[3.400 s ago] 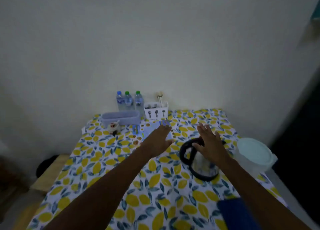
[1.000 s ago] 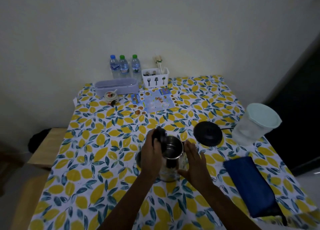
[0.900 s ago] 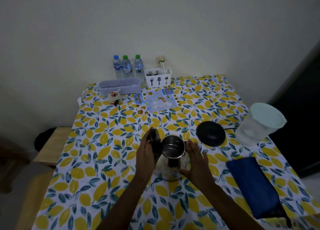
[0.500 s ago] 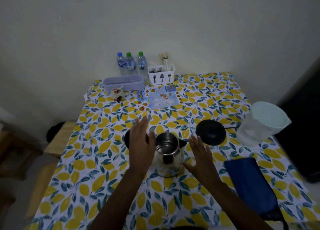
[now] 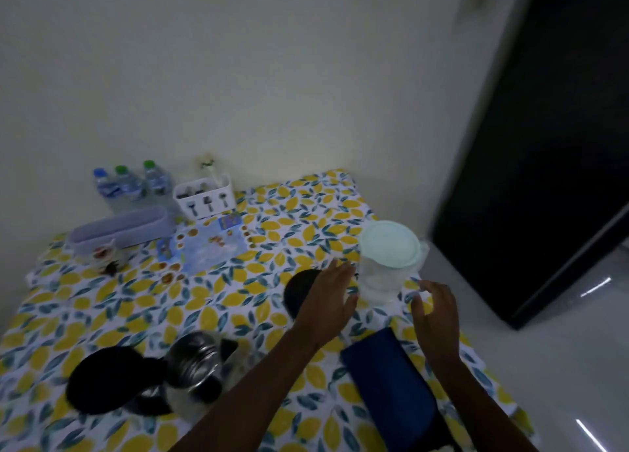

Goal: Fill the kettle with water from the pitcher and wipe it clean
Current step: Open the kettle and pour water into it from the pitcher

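**Both hands reach for the pitcher, kettle open at the near left**

A counter under a lemon-print cloth fills the view. At its far left, against the wall, stand three bottles, with a lilac tray in front of them and a small jar nearer still. Just right of the bottles is a white cutlery caddy, and in front of it lies a blue printed sheet.

At the near left the kettle stands on the cloth, its black lid swung open to the left so the steel mouth shows. No hand touches it.

Further right, a round black base lies flat, partly hidden behind the left hand. That hand is open, fingers spread, empty, and close to the left side of the pitcher; whether it touches the pitcher I cannot tell. The pitcher is clear, holds water, wears a pale green lid and stands upright near the counter's right edge.

The right hand hovers by the pitcher's near right side, fingers curled and apart, holding nothing. Between the two forearms a dark blue cloth lies folded on the counter. Right of the counter are a pale floor and a dark door.
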`<state>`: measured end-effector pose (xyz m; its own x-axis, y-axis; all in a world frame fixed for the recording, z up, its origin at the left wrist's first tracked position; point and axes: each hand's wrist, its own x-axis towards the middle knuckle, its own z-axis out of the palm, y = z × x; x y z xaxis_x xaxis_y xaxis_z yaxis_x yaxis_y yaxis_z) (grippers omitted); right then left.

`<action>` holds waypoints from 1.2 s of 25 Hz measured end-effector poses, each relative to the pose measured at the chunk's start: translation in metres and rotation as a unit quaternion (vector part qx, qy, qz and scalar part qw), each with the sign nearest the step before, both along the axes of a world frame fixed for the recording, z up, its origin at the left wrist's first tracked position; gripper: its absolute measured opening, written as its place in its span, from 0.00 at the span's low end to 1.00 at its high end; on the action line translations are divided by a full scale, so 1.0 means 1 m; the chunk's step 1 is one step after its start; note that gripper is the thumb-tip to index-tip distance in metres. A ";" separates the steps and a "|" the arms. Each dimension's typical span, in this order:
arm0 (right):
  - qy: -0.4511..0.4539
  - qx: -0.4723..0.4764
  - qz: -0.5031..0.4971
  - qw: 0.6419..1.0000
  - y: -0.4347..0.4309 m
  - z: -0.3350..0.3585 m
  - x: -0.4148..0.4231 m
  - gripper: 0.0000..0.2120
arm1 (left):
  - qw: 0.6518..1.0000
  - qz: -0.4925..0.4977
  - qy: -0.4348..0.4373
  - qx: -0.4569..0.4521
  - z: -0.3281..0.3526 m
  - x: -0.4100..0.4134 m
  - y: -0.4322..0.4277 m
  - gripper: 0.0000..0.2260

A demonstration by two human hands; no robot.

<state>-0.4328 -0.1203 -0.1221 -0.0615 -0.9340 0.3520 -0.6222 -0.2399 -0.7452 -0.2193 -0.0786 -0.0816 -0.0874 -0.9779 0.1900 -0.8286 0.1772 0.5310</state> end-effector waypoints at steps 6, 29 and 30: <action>-0.054 0.100 -0.038 0.993 -0.100 -0.005 -0.033 0.15 | 0.992 -0.061 -0.105 0.042 -0.011 -0.054 -0.091 0.30; -0.282 0.228 0.056 0.930 -0.119 -0.022 0.001 0.07 | 0.989 0.010 -0.143 0.035 -0.037 -0.042 -0.068 0.33; -0.276 0.223 0.071 0.932 -0.113 -0.017 0.007 0.07 | 0.990 0.024 -0.132 0.036 -0.034 -0.038 -0.055 0.34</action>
